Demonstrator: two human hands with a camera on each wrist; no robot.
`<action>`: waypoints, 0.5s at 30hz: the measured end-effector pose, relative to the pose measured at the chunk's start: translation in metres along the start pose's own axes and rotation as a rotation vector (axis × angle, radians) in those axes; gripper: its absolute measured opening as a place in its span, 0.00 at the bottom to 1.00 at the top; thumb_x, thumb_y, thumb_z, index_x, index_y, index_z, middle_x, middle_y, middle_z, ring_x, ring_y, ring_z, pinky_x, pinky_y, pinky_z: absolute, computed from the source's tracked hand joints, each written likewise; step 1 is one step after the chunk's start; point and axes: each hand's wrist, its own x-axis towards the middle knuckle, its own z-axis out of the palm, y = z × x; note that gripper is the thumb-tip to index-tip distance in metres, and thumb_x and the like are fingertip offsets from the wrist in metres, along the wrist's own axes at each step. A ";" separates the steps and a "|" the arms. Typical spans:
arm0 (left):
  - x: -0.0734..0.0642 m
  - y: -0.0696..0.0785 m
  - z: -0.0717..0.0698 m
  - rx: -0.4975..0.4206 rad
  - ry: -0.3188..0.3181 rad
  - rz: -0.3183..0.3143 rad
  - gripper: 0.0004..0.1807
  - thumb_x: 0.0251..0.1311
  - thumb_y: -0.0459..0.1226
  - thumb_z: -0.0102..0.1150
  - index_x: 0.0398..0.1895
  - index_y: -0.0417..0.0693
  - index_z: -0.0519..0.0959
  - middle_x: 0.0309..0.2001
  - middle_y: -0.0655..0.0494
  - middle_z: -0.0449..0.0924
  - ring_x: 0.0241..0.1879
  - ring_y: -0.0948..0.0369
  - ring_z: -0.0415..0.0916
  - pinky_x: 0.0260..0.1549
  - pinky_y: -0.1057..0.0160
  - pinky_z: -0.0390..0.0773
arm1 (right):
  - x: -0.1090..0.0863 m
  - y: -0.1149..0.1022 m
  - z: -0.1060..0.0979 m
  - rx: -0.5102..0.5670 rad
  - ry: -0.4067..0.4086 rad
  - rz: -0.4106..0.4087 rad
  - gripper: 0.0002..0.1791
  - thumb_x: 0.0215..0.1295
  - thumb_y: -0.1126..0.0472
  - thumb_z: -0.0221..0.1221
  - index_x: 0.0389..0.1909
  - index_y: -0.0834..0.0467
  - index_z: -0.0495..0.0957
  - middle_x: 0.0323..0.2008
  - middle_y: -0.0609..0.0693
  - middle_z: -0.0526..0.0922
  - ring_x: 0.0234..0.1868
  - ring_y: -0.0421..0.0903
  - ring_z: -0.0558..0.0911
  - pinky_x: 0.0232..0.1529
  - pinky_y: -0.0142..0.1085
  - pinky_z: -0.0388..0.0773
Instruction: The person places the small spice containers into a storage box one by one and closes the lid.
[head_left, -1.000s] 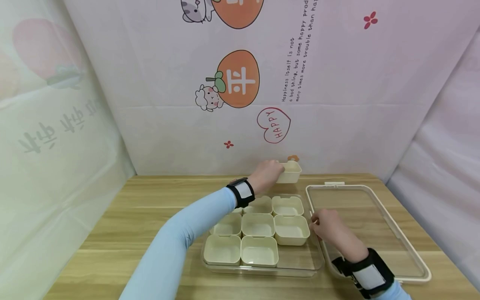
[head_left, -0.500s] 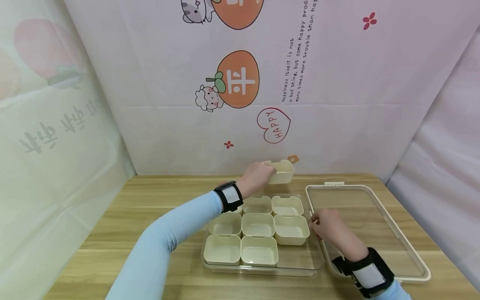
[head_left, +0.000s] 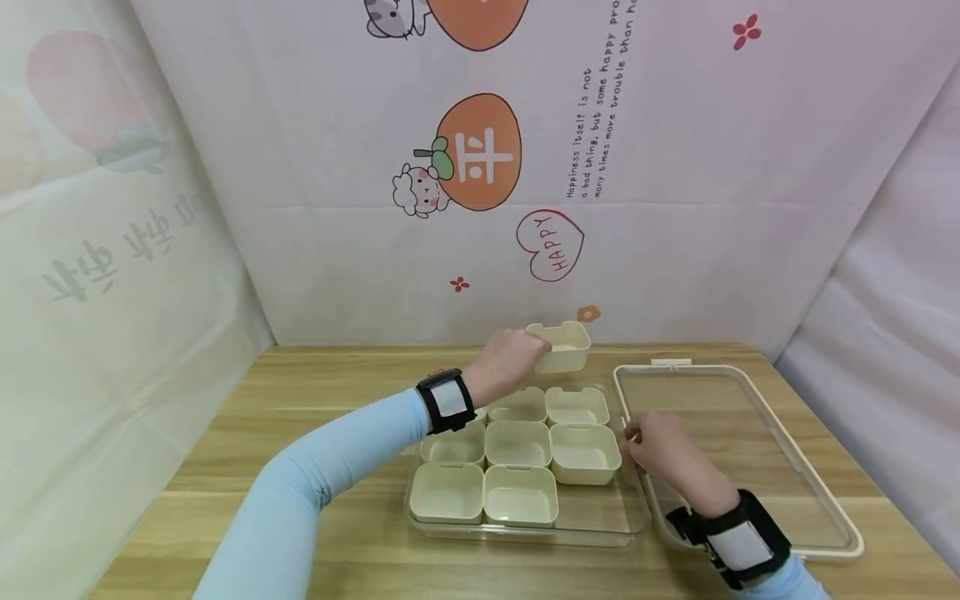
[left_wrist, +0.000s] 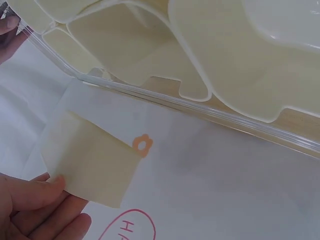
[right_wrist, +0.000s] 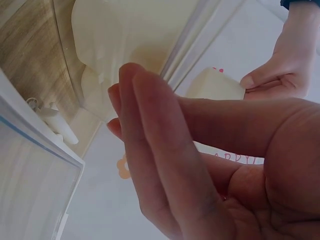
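My left hand [head_left: 506, 365] pinches a small cream storage cup [head_left: 567, 353] by its left side. The cup is raised behind a clear plastic box [head_left: 600, 510], near the back wall. In the left wrist view, the thumb lies on the outside of this held cup [left_wrist: 95, 162]. The box carries several similar cream cups [head_left: 519, 496] in rows, and its front right spot has none. At the box's right side is my right hand [head_left: 663, 454]. Its fingers [right_wrist: 160, 125] are loosely bent in the right wrist view, with nothing seen between them; contact with the box is unclear.
A clear lid [head_left: 720, 433] with a cream rim lies on the wooden table [head_left: 247, 450] to the right of the box. Behind the table hangs a printed white cloth [head_left: 337, 250], and plain cloth continues along both sides.
My left hand has drawn back leftward with the cup, most of it in the first half second. My right hand stays in place. The head view has tilted slightly.
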 end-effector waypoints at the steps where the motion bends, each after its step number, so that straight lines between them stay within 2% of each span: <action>1: -0.001 0.000 -0.001 0.003 0.001 0.001 0.14 0.50 0.24 0.52 0.30 0.51 0.82 0.25 0.62 0.81 0.24 0.65 0.74 0.22 0.67 0.73 | 0.000 0.000 0.000 -0.003 -0.001 0.001 0.08 0.56 0.68 0.58 0.35 0.70 0.80 0.20 0.52 0.81 0.17 0.42 0.79 0.20 0.33 0.72; 11: -0.016 0.003 -0.008 -0.023 0.022 0.023 0.13 0.50 0.24 0.53 0.30 0.50 0.82 0.26 0.61 0.81 0.25 0.65 0.76 0.23 0.69 0.74 | -0.002 -0.002 -0.002 0.000 0.008 -0.018 0.08 0.56 0.68 0.58 0.34 0.70 0.80 0.17 0.50 0.80 0.16 0.42 0.78 0.21 0.34 0.72; 15: -0.023 0.004 -0.012 -0.031 0.030 0.025 0.14 0.51 0.23 0.51 0.29 0.50 0.81 0.23 0.61 0.79 0.23 0.66 0.73 0.21 0.69 0.72 | -0.002 -0.001 -0.002 0.011 0.011 -0.015 0.08 0.56 0.68 0.58 0.34 0.71 0.80 0.18 0.50 0.80 0.16 0.42 0.79 0.20 0.33 0.72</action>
